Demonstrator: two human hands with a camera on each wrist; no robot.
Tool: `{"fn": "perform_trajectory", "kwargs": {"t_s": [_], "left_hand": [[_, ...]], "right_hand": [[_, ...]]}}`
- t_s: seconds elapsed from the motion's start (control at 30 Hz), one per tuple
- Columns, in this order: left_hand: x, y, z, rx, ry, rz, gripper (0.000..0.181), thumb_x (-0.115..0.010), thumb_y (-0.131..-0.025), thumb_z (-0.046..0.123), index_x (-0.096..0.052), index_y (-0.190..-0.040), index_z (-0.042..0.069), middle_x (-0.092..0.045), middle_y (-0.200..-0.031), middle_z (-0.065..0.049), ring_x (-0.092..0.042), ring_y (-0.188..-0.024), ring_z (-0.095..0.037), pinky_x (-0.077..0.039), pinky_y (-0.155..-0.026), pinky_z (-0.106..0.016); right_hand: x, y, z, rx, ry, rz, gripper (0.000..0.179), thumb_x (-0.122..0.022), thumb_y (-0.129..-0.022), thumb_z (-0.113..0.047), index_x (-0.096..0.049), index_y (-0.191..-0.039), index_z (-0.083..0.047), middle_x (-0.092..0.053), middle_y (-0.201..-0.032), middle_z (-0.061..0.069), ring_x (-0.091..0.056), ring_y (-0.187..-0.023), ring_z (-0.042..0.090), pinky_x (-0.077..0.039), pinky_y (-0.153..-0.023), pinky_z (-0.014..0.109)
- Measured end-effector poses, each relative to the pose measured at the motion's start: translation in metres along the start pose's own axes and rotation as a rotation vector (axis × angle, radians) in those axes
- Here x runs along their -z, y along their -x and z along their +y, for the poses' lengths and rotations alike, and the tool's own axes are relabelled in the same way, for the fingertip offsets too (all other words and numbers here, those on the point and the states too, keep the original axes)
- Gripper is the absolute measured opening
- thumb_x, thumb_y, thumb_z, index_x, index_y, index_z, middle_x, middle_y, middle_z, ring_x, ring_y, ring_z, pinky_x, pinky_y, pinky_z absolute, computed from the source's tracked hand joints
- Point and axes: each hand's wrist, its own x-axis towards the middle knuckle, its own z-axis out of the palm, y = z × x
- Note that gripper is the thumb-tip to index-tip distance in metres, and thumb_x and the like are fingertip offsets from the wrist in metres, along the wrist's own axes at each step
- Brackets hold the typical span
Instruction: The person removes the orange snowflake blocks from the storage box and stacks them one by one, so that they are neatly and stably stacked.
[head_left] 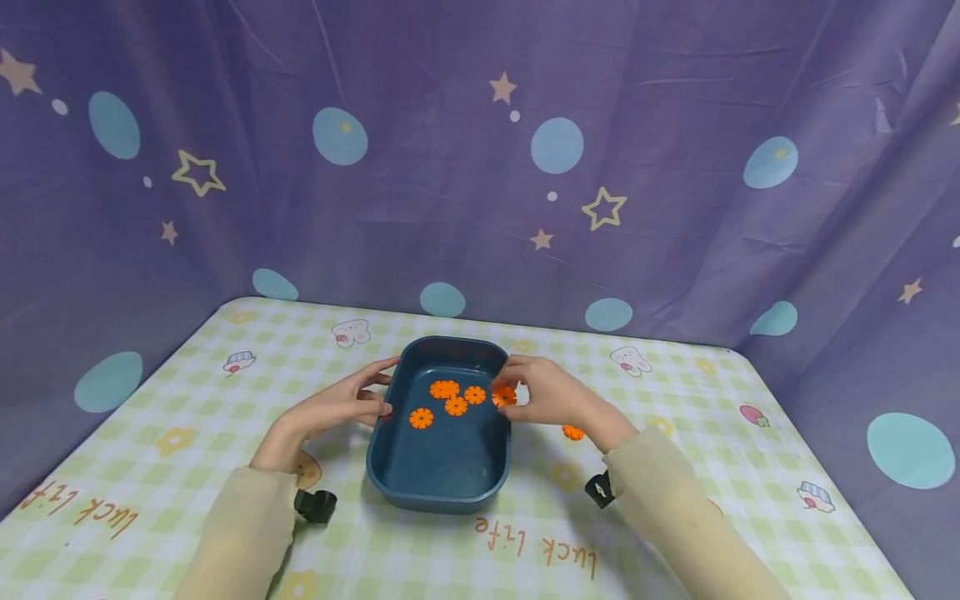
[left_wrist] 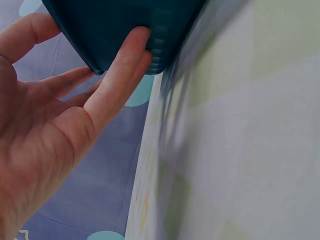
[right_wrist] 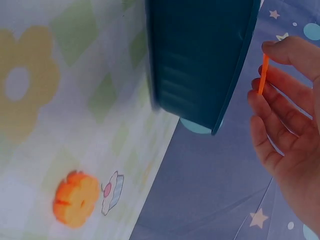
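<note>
A dark teal rectangular bin [head_left: 438,467] sits on the table, with several orange notched discs [head_left: 422,418] lying on its floor. My left hand [head_left: 341,407] touches the bin's left side; in the left wrist view its fingers [left_wrist: 117,80] lie against the outer wall. Above the bin's right rim, my right hand [head_left: 551,393] pinches one orange notched disc [head_left: 504,397] between thumb and fingertips. The right wrist view shows that disc [right_wrist: 263,75] edge-on, apart from the bin wall. Another orange disc [head_left: 573,432] lies on the cloth beneath the right forearm.
A green-and-white checked cloth [head_left: 187,508] with printed flowers and lettering covers the table. Behind it hangs a purple curtain [head_left: 450,208] with stars and blue ovals. Black wrist cameras are worn below the left hand [head_left: 315,505] and right hand [head_left: 599,490].
</note>
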Motion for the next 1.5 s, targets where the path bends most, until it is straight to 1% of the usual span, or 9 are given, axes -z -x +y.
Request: {"fn": "perform_trajectory", "kwargs": {"t_s": [0.27, 0.4, 0.5, 0.73, 1.0, 1.13, 1.27, 1.4, 1.5], "left_hand": [[0.001, 0.0, -0.002, 0.004, 0.003, 0.0, 0.076, -0.058, -0.088, 0.022, -0.01, -0.147, 0.025, -0.019, -0.143, -0.023, -0.058, -0.103, -0.029, -0.05, -0.082, -0.043], [0.001, -0.001, -0.003, 0.001, -0.001, 0.0, 0.076, -0.058, -0.088, 0.022, -0.01, -0.147, 0.024, -0.018, -0.143, -0.024, -0.058, -0.103, -0.028, -0.05, -0.082, -0.043], [0.002, -0.001, -0.004, -0.004, -0.004, -0.001, 0.076, -0.058, -0.088, 0.022, -0.009, -0.147, 0.023, -0.018, -0.143, -0.025, -0.058, -0.103, -0.028, -0.05, -0.082, -0.043], [0.001, 0.0, -0.002, 0.003, -0.008, 0.001, 0.077, -0.058, -0.088, 0.022, -0.01, -0.147, 0.023, -0.018, -0.143, -0.024, -0.058, -0.102, -0.029, -0.05, -0.082, -0.043], [0.0, -0.001, -0.001, 0.003, -0.005, 0.005, 0.076, -0.058, -0.088, 0.022, -0.011, -0.147, 0.025, -0.019, -0.143, -0.023, -0.058, -0.103, -0.029, -0.051, -0.082, -0.043], [0.001, -0.001, -0.001, -0.006, -0.009, -0.002, 0.077, -0.058, -0.088, 0.021, -0.01, -0.147, 0.022, -0.018, -0.143, -0.025, -0.058, -0.103, -0.029, -0.051, -0.082, -0.043], [0.002, -0.001, -0.001, -0.015, -0.016, -0.006, 0.078, -0.058, -0.088, 0.022, -0.009, -0.148, 0.02, -0.016, -0.143, -0.027, -0.058, -0.103, -0.031, -0.05, -0.082, -0.044], [0.001, -0.001, -0.002, -0.004, -0.012, -0.002, 0.077, -0.059, -0.088, 0.022, -0.009, -0.147, 0.022, -0.017, -0.143, -0.026, -0.058, -0.103, -0.029, -0.051, -0.082, -0.043], [0.0, -0.002, -0.002, 0.003, -0.011, 0.003, 0.076, -0.058, -0.088, 0.022, -0.01, -0.147, 0.024, -0.019, -0.143, -0.024, -0.059, -0.102, -0.028, -0.05, -0.082, -0.043]], "right_hand": [[0.003, 0.012, 0.008, -0.003, 0.003, 0.048, 0.02, -0.069, -0.076, -0.02, -0.068, -0.096, -0.018, -0.06, -0.092, -0.007, -0.054, -0.078, 0.006, -0.05, -0.071, 0.026], [0.004, 0.019, 0.013, -0.005, 0.001, 0.075, 0.02, -0.069, -0.076, -0.021, -0.068, -0.095, -0.014, -0.059, -0.091, -0.006, -0.055, -0.077, 0.007, -0.051, -0.07, 0.03], [0.004, 0.025, 0.017, -0.007, 0.003, 0.086, 0.02, -0.07, -0.076, -0.021, -0.068, -0.094, -0.012, -0.059, -0.091, -0.005, -0.055, -0.077, 0.007, -0.051, -0.069, 0.029], [0.001, 0.039, 0.029, -0.034, 0.021, 0.098, 0.018, -0.07, -0.075, -0.02, -0.067, -0.092, -0.017, -0.059, -0.091, -0.007, -0.053, -0.075, 0.005, -0.05, -0.069, 0.027], [-0.003, 0.055, 0.043, -0.038, 0.008, 0.099, 0.019, -0.071, -0.074, -0.014, -0.068, -0.092, -0.012, -0.06, -0.089, -0.004, -0.053, -0.075, 0.008, -0.049, -0.068, 0.029], [-0.005, 0.061, 0.048, -0.089, 0.013, 0.078, 0.021, -0.07, -0.074, -0.013, -0.069, -0.095, -0.01, -0.06, -0.09, -0.005, -0.053, -0.075, 0.008, -0.049, -0.069, 0.029], [-0.007, 0.067, 0.052, -0.159, 0.015, 0.05, 0.023, -0.07, -0.074, -0.014, -0.069, -0.097, -0.012, -0.06, -0.094, -0.006, -0.053, -0.076, 0.009, -0.049, -0.072, 0.035], [-0.009, 0.074, 0.056, -0.189, 0.02, 0.038, 0.023, -0.071, -0.075, -0.016, -0.07, -0.097, -0.012, -0.061, -0.095, -0.005, -0.054, -0.076, 0.01, -0.048, -0.072, 0.036], [-0.012, 0.078, 0.06, -0.185, 0.03, 0.042, 0.02, -0.071, -0.075, -0.017, -0.07, -0.095, -0.013, -0.061, -0.092, -0.005, -0.053, -0.075, 0.009, -0.047, -0.071, 0.034]]}}
